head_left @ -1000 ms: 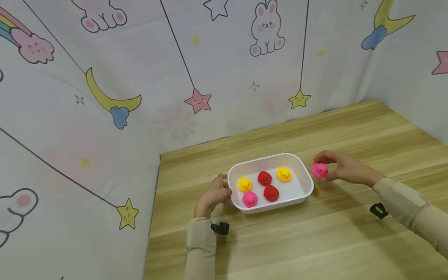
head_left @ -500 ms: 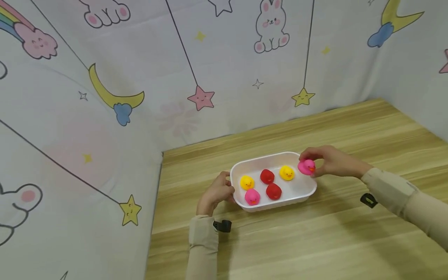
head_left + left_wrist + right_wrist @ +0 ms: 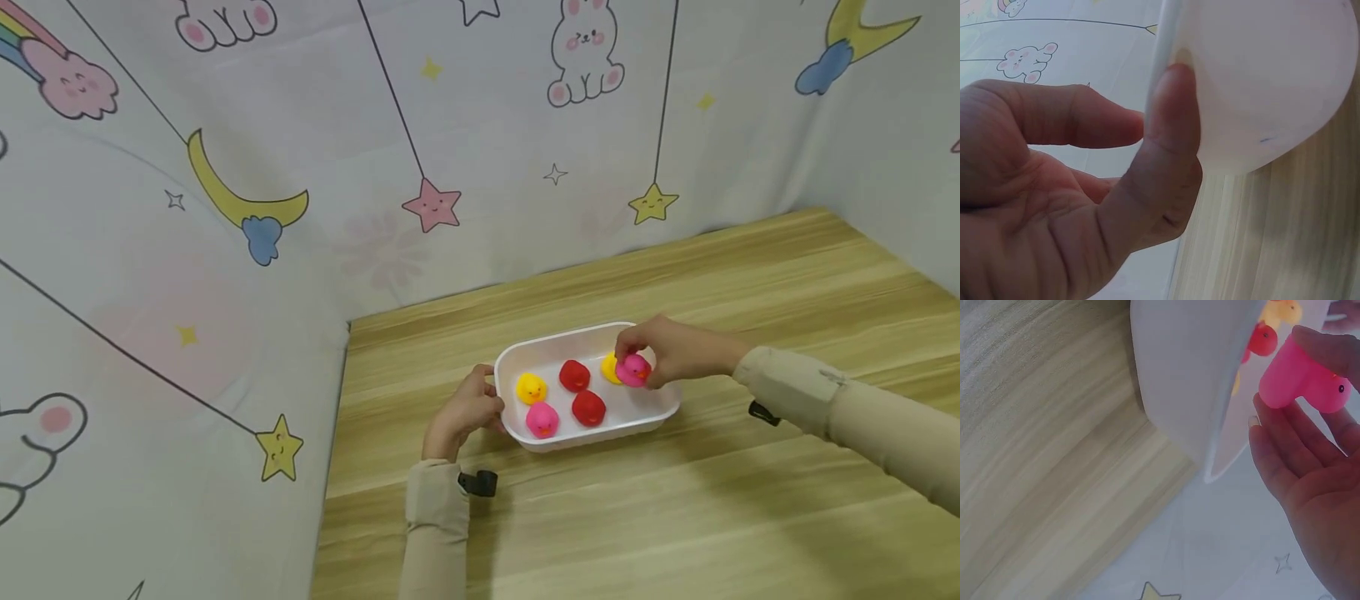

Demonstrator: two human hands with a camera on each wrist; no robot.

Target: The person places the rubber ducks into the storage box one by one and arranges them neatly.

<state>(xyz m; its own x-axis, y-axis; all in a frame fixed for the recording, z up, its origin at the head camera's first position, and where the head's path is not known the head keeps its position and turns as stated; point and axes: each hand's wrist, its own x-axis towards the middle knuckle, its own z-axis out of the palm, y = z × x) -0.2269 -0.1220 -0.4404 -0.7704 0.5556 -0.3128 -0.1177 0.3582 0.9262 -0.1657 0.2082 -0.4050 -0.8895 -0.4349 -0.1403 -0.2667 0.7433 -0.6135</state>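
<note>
A white plastic tub (image 3: 517, 437) stands on the table with several small rubber ducks inside. My left hand (image 3: 465, 412) pinches its left rim, and the left wrist view shows thumb and fingers on either side of the wall (image 3: 1260, 81). Over the tub's right end, my right hand (image 3: 667, 350) holds a pink rubber duck (image 3: 634, 371) between thumb and fingers. That duck partly hides a yellow duck (image 3: 609, 368). Towards the left lie another yellow duck (image 3: 531, 388) and a pink duck (image 3: 542, 420). Two red ducks (image 3: 574, 376) sit in the middle.
The wood-grain table (image 3: 600, 517) runs up to a patterned cloth (image 3: 495, 208) at the back and left. A small black device (image 3: 480, 483) is at the left wrist, and another (image 3: 763, 412) is by the right wrist.
My right hand has carried the pink duck leftward, from beside the tub across its right rim to above the inside. The left hand keeps its hold on the rim.
</note>
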